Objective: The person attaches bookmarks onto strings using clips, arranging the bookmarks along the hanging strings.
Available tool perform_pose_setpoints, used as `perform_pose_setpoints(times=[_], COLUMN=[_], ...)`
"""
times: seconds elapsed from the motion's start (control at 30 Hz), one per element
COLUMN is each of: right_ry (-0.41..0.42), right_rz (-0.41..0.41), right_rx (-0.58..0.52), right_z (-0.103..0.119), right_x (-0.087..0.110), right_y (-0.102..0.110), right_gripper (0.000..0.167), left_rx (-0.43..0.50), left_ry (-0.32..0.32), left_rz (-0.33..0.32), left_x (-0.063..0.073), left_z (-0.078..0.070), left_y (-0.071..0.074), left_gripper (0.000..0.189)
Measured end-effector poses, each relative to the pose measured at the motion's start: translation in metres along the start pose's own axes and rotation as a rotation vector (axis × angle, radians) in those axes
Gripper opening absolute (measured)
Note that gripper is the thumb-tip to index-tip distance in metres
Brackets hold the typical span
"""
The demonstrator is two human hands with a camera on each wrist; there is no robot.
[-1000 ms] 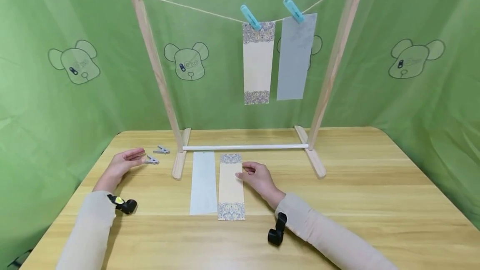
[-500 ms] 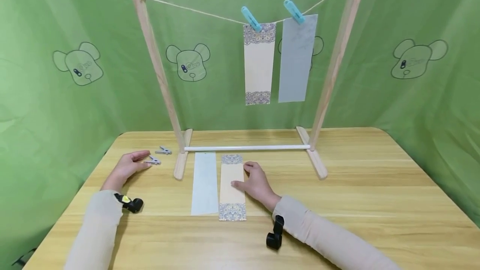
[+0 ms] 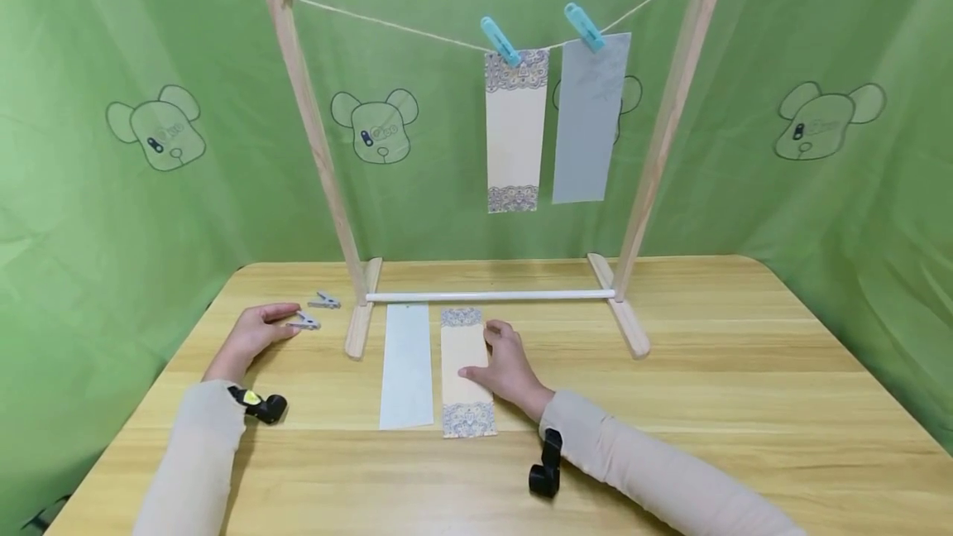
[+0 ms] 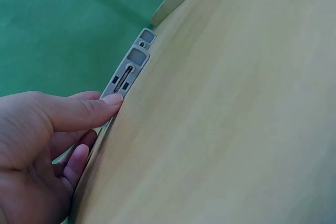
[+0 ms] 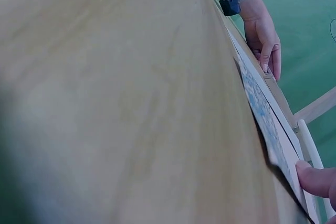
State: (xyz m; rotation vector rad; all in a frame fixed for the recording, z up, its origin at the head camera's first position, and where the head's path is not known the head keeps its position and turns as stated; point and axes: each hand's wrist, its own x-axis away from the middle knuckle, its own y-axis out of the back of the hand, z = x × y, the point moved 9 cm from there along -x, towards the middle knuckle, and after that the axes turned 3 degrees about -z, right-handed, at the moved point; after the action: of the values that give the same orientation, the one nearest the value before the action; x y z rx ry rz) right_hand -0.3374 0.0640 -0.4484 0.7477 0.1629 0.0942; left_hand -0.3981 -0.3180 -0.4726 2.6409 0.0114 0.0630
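Note:
My left hand [image 3: 253,334] pinches a grey clothespin [image 4: 126,74] lying at the left of the table, thumb on its near side and fingers behind it. A second grey clothespin [image 3: 324,301] lies just beyond it. My right hand [image 3: 511,369] pinches the right edge of a cream paper strip [image 3: 463,354] with blue patterned ends, its thumb on top and fingers at the edge. In the right wrist view, the patterned end of that strip [image 5: 262,114] stands slightly raised off the table. A plain pale blue paper strip [image 3: 406,366] lies flat to its left.
Behind stands a wooden frame [image 3: 316,139] with a sagging string [image 3: 387,23] and a white crossbar [image 3: 491,296]. Two turquoise clothespins [image 3: 500,41] hold a patterned strip [image 3: 514,135] and a blue-grey strip [image 3: 591,122] on the string. A green curtain [image 3: 447,222] surrounds the table.
My left hand has moved right onto the nearer grey clothespin. My right thumb has come down over the patterned strip, which has shifted and turned slightly, its near end to the right.

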Motion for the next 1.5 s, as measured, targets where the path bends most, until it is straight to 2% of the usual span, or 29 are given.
perform_pose_setpoints(times=[0.2,0.37,0.57,0.73,0.87,1.03,1.23,1.37,1.5], right_ry=[-0.014,-0.002,-0.008,-0.018,-0.054,-0.128,-0.202,-0.208,-0.198], right_rz=[0.002,-0.009,-0.028,-0.019,-0.022,-0.069,-0.139,-0.177,-0.184], right_rx=[-0.048,-0.030,-0.052,-0.157,-0.244,-0.331,-0.460,-0.502,-0.564], right_z=[0.000,0.001,0.000,-0.003,-0.009,-0.020,-0.029,-0.027,-0.020], right_x=[-0.001,-0.002,-0.003,-0.006,-0.008,-0.013,-0.015,-0.019,-0.022], right_y=[0.003,0.003,0.002,0.001,0.005,0.015,0.029,0.038,0.045], right_gripper=[0.071,0.061,0.058,0.057,0.058,0.046,0.030,0.027,0.027], left_rx=[0.007,-0.005,-0.007,0.015,0.034,0.025,0.012,-0.005,0.041], left_ry=[-0.022,-0.026,-0.012,-0.007,0.026,0.071,0.055,0.040,0.047], left_rz=[-0.015,-0.027,-0.044,-0.068,-0.075,-0.075,-0.082,-0.106,-0.139], left_x=[-0.001,-0.001,0.000,0.001,0.001,0.002,0.002,0.004,0.007], left_z=[-0.004,-0.001,0.003,0.003,0.003,0.002,-0.001,-0.003,-0.007], left_y=[0.000,0.000,-0.001,0.000,0.000,0.001,0.006,0.014,0.023], left_gripper=[0.049,0.049,0.052,0.053,0.057,0.057,0.051,0.051,0.054])
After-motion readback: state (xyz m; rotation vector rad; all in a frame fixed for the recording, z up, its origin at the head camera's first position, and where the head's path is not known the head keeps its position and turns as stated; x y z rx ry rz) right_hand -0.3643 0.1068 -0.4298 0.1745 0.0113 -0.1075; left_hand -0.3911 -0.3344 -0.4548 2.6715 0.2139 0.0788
